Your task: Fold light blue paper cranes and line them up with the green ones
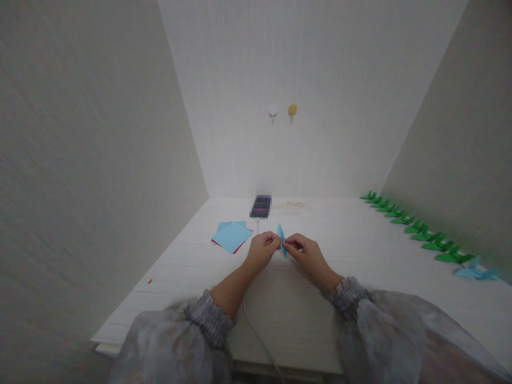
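A small piece of folded light-blue paper point(281, 234) is held up edge-on over the middle of the table. My left hand point(264, 247) pinches it from the left side, and my right hand point(304, 252) pinches it from the right. The fingers of both hands are closed, and they cover part of the folds. To the left of my left hand lies a loose stack of square paper sheets point(232, 236), light blue on top with red edges showing beneath.
A row of green folded-paper figures point(420, 230) runs along the table's right side, ending in a light-blue folded figure point(475, 271). A phone point(261, 206) lies near the back wall, its cable point(256, 325) running toward me. An orange scrap point(150, 281) is at left.
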The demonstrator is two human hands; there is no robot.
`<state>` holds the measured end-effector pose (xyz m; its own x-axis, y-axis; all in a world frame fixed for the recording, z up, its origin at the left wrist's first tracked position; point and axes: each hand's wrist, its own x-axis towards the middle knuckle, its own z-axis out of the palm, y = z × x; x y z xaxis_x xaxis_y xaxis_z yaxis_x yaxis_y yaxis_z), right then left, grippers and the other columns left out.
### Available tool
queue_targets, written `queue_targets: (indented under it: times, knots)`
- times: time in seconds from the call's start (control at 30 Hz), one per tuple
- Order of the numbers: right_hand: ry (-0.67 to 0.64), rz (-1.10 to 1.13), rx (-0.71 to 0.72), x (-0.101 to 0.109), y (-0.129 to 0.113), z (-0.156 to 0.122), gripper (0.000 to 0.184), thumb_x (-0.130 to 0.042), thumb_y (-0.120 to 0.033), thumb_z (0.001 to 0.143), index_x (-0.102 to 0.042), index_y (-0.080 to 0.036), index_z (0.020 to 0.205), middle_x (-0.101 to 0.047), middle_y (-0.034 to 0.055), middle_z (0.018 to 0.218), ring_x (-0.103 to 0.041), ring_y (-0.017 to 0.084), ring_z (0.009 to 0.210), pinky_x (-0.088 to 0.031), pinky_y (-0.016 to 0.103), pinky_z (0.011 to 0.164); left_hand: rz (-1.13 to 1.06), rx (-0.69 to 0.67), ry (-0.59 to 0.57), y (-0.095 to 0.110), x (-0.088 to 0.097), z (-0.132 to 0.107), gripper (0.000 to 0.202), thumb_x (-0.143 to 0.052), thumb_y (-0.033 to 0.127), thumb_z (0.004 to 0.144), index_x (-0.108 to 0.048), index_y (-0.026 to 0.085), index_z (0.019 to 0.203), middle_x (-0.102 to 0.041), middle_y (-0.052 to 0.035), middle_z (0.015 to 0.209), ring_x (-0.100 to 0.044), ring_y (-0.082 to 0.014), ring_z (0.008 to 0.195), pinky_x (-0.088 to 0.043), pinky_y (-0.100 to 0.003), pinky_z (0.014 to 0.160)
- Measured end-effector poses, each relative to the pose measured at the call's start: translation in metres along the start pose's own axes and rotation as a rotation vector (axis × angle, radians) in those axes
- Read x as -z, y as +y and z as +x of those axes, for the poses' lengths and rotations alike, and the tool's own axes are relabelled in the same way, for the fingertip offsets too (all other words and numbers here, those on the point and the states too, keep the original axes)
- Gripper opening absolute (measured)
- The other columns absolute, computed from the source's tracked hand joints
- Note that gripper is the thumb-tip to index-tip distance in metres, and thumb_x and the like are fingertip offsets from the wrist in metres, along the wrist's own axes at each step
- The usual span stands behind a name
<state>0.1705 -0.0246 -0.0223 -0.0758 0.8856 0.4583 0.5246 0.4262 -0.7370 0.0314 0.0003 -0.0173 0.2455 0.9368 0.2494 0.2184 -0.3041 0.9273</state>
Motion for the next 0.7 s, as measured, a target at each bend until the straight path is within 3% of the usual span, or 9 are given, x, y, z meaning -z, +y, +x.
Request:
queue_targets:
  times: [0.23, 0.53, 0.7]
  knots:
    - [0.005, 0.031, -0.030, 0.0007, -0.0021, -0.0007, 0.014, -0.049, -0.027, 0.071, -0.057, -0.016, 0.071, -0.057, 0.0012, 0.061, -0.051, 0.012, 0.056, -0.039, 0.022, 0.052, -0.122, 0.055, -0.035, 0.0003, -0.0011, 0.0001, 0.029, -0.060, 0.040, 0.056, -0.052, 0.013, 0.063, -0.049, 0.0028, 0.052, -0.042, -0.0064, 0.048, -0.030, -0.018, 0.047]
    - [-0.017, 0.101, -0.012, -0.0004, 0.0045, -0.0001, 0.017, -0.048, -0.031, 0.072, -0.058, -0.017, 0.075, -0.058, 0.0017, 0.066, -0.053, 0.014, 0.063, -0.040, 0.024, 0.058, -0.281, 0.053, -0.087, -0.0004, 0.0020, 0.0014, 0.024, -0.059, 0.035, 0.060, -0.052, 0.012, 0.062, -0.051, 0.0021, 0.055, -0.044, -0.0073, 0.052, -0.034, -0.020, 0.053]
    - [0.040, 0.011, 0.018, 0.0027, -0.0013, 0.0007, 0.013, -0.047, -0.025, 0.073, -0.056, -0.017, 0.070, -0.054, 0.0018, 0.066, -0.049, 0.013, 0.062, -0.039, 0.024, 0.057, -0.339, 0.060, -0.106, -0.0016, -0.0003, 0.0033, 0.020, -0.056, 0.032, 0.063, -0.051, 0.012, 0.063, -0.051, 0.0016, 0.057, -0.048, -0.0089, 0.057, -0.038, -0.023, 0.061]
